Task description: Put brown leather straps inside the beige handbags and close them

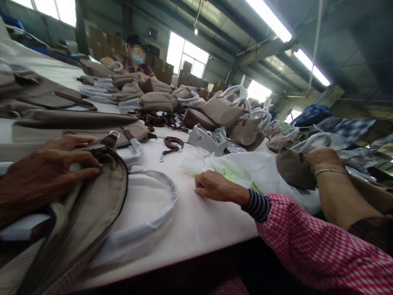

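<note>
At the left, an unzipped taupe handbag (101, 196) lies tilted toward me, its pale lining and dark zipper edge showing. My left hand (58, 172) pinches the bag's lining edge near the opening. A handle (159, 221) wrapped in white film loops from this bag onto the table. Over the white tabletop, my right hand (215, 185) has its fingers curled in beside a clear plastic bag (199, 162); whatever they hold, if anything, is hidden. A coiled brown strap (172, 144) with a metal clip lies beyond it.
A grey-white box-like device (205, 140) stands beyond my right hand. Heaped handbags (222, 108) cover the table's far side. A co-worker's hand (324, 157) at the right is at another handbag (293, 166). A masked person (136, 61) is across the table.
</note>
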A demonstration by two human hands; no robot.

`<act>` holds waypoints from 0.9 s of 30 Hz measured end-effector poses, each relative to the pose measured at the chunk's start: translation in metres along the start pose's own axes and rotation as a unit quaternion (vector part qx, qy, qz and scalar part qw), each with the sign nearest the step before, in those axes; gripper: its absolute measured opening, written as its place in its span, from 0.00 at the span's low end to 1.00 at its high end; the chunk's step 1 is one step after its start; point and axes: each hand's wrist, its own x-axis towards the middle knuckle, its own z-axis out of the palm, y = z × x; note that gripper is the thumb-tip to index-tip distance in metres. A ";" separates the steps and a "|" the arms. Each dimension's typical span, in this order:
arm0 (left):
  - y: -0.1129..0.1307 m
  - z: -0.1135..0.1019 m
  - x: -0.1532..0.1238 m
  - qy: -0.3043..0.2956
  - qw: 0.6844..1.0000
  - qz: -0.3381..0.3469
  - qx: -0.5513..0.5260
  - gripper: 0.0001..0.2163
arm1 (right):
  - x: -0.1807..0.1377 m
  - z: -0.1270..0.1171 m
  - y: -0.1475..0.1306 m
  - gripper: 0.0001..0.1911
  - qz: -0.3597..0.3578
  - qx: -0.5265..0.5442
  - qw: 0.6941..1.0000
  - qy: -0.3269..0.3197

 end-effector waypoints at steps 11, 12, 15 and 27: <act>0.031 -0.012 -0.003 -0.015 1.000 -0.012 0.005 0.17 | 0.009 -0.003 0.001 0.04 0.015 0.220 0.975 0.000; 0.031 -0.012 -0.003 -0.014 1.000 -0.011 0.002 0.17 | 0.012 -0.004 0.000 0.03 0.014 0.271 0.963 0.004; 0.032 -0.013 -0.003 -0.012 1.000 -0.011 -0.003 0.17 | 0.033 -0.008 -0.005 0.04 0.012 0.406 0.914 0.016; 0.025 -0.011 -0.007 0.000 1.000 0.007 0.003 0.18 | 0.111 -0.015 -0.005 0.07 0.001 0.473 0.877 0.081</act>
